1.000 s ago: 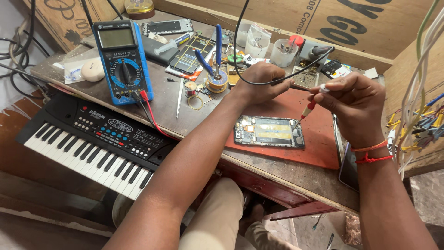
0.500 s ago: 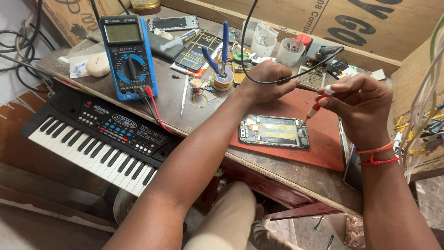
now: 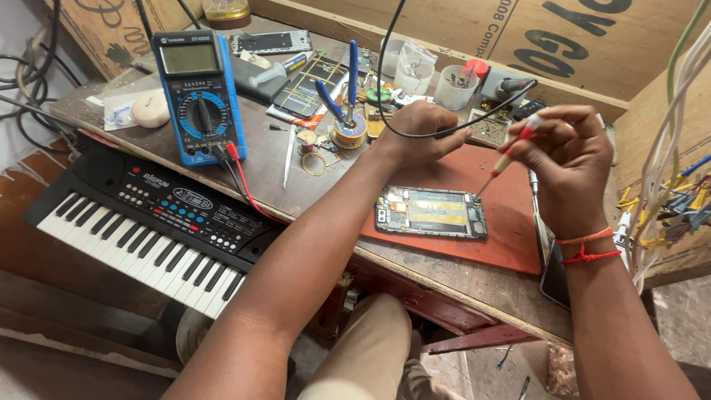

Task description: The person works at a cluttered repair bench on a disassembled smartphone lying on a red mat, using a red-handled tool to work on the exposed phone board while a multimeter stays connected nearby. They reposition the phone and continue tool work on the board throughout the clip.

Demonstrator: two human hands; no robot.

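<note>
Cluttered wooden workbench (image 3: 296,185) under cardboard walls, seen from above. Opened phone (image 3: 431,212), back off and circuitry showing, flat on a red mat (image 3: 503,222) near the front edge. Right hand (image 3: 566,167) closed around a small red-and-white screwdriver (image 3: 507,154), tip angled down toward the phone's right end. Left hand (image 3: 418,130) curled into a loose fist just behind the phone, resting on the mat's far edge; impossible to tell whether anything sits inside it. Black cable (image 3: 459,127) looping over that hand. Blue multimeter (image 3: 198,96) to the left, black toy keyboard (image 3: 148,230) leaning below it, blue-handled pliers (image 3: 341,92) near a solder spool (image 3: 348,131).
</note>
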